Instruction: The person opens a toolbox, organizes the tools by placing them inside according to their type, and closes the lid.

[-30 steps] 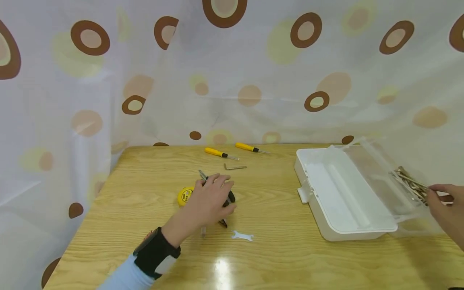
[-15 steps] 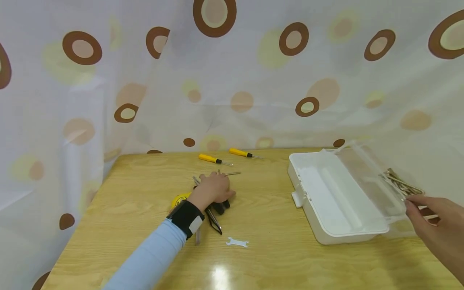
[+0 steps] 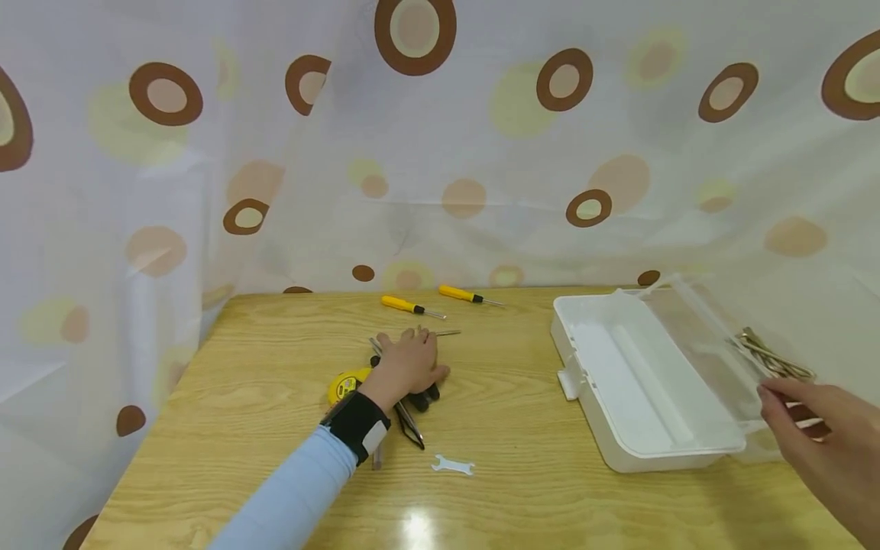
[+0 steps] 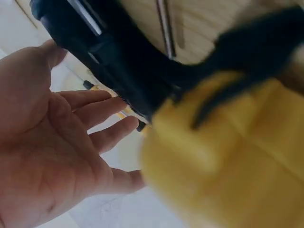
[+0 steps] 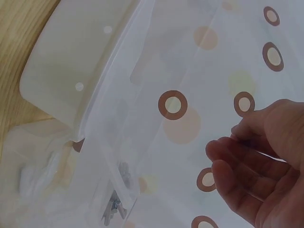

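Note:
My left hand [image 3: 406,365] lies over a small pile of tools on the wooden table. Spread fingers and a bare palm show in the left wrist view, beside a dark-handled tool [image 4: 109,52] and a yellow tape measure [image 4: 213,161]. In the head view the tape measure [image 3: 344,384] lies left of the hand, and black handles [image 3: 425,397] stick out at its right. Over the clear lid's near corner hovers my right hand [image 3: 821,431], fingers loosely curled. Nothing shows between its fingers in the right wrist view. Contact with the lid cannot be made out.
A white box [image 3: 646,389] stands with its clear lid [image 3: 694,328] swung to the right; metal pieces [image 3: 770,355] show there. Two yellow screwdrivers [image 3: 401,304] lie at the back, a hex key [image 3: 448,332] before them. Nearer is a small open-end wrench [image 3: 453,464].
My left hand has moved slightly up and to the right over the pile. My right hand has shifted left, away from the metal pieces. The view has tilted slightly.

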{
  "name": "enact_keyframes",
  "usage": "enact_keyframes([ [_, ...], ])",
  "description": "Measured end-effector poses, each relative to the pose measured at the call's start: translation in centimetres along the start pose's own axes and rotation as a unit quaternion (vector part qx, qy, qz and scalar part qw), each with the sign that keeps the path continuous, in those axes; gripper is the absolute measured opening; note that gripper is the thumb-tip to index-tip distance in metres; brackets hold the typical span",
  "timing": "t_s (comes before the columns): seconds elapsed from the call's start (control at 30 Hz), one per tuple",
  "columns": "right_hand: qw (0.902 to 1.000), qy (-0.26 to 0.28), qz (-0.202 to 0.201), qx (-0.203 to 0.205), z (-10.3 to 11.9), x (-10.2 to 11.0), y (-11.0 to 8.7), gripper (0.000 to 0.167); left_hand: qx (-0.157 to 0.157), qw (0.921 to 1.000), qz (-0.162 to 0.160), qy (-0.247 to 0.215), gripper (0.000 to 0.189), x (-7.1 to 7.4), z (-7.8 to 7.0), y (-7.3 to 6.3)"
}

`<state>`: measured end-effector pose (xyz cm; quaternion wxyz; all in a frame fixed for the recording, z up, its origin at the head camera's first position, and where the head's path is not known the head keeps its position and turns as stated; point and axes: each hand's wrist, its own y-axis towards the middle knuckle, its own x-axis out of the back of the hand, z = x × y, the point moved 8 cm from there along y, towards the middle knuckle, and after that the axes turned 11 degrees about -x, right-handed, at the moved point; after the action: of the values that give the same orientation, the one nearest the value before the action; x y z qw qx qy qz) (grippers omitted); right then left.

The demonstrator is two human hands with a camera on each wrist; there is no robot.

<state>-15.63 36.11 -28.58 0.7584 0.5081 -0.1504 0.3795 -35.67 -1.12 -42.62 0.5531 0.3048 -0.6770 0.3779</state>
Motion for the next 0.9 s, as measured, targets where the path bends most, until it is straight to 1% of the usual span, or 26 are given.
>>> enact_keyframes([
  [0.07, 0.9999, 0.006, -0.003, 0.01, 0.0, -0.1, 0.0, 0.014, -0.01, 0.9999, -0.008, 0.003, 0.061, 0.0, -0.5, -0.3],
  [0.13, 0.9999, -0.001, -0.004, 0.013, 0.2, -0.2, -0.1, 0.014, -0.023, 0.9995, -0.015, 0.018, 0.051, 0.0, -1.7, -1.1],
  [0.17, 1.0, -0.002, -0.002, 0.009, 0.2, -0.2, -0.1, 0.014, -0.034, 0.9987, -0.017, 0.033, 0.045, 0.1, -2.6, -1.6],
  [0.23, 1.0, -0.001, 0.002, -0.003, 0.3, -0.3, -0.2, 0.014, -0.064, 0.9952, -0.025, 0.07, 0.031, 0.1, -4.9, -2.9],
  [0.3, 0.9999, 0.003, 0.009, -0.01, 0.5, -0.4, -0.5, 0.014, -0.101, 0.9882, -0.036, 0.11, 0.02, 0.0, -7.6, -4.4],
  [0.37, 0.9997, 0.007, 0.016, -0.015, 0.8, -0.5, -0.8, 0.014, -0.137, 0.9775, -0.052, 0.151, 0.013, -0.2, -9.9, -5.8],
  [0.43, 0.9996, 0.01, 0.021, -0.018, 1.2, -0.6, -1.0, 0.014, -0.161, 0.9676, -0.07, 0.181, 0.009, -0.4, -11.6, -6.8],
  [0.47, 0.9995, 0.015, 0.021, -0.017, 1.4, -0.7, -1.1, 0.014, -0.169, 0.9634, -0.075, 0.194, 0.008, -0.5, -12.2, -7.1],
  [0.5, 0.9996, 0.018, 0.018, -0.013, 1.6, -0.6, -1.2, 0.014, -0.173, 0.9602, -0.084, 0.202, 0.009, -0.6, -12.6, -7.4],
  [0.57, 0.9996, 0.022, 0.018, -0.004, 1.9, -0.6, -1.3, 0.013, -0.177, 0.9563, -0.097, 0.212, 0.011, -0.8, -12.9, -7.7],
  [0.6, 0.9994, 0.032, 0.014, 0.007, 2.1, -0.4, -1.4, 0.019, -0.177, 0.9551, -0.104, 0.213, 0.01, -0.8, -13.0, -7.8],
  [0.67, 0.9988, 0.042, 0.003, 0.026, 2.4, -0.2, -1.5, 0.036, -0.177, 0.9542, -0.116, 0.211, 0.008, -1.0, -12.9, -8.0],
  [0.73, 0.9983, 0.047, -0.001, 0.036, 2.5, -0.1, -1.5, 0.047, -0.175, 0.9526, -0.125, 0.215, 0.009, -1.1, -12.8, -8.0],
  [0.77, 0.9981, 0.048, 0.0, 0.038, 2.6, -0.2, -1.6, 0.048, -0.174, 0.9523, -0.128, 0.216, 0.011, -1.2, -12.8, -8.0],
  [0.83, 0.9986, 0.036, 0.009, 0.037, 2.6, -0.4, -1.7, 0.037, -0.171, 0.9526, -0.13, 0.216, 0.015, -1.3, -12.7, -7.9],
  [0.87, 0.9987, 0.029, 0.013, 0.039, 2.7, -0.4, -1.8, 0.036, -0.171, 0.9521, -0.131, 0.217, 0.016, -1.4, -12.7, -7.9],
  [0.9, 0.9986, 0.025, 0.019, 0.043, 2.8, -0.5, -1.9, 0.031, -0.171, 0.9513, -0.133, 0.219, 0.017, -1.5, -12.8, -7.9],
])
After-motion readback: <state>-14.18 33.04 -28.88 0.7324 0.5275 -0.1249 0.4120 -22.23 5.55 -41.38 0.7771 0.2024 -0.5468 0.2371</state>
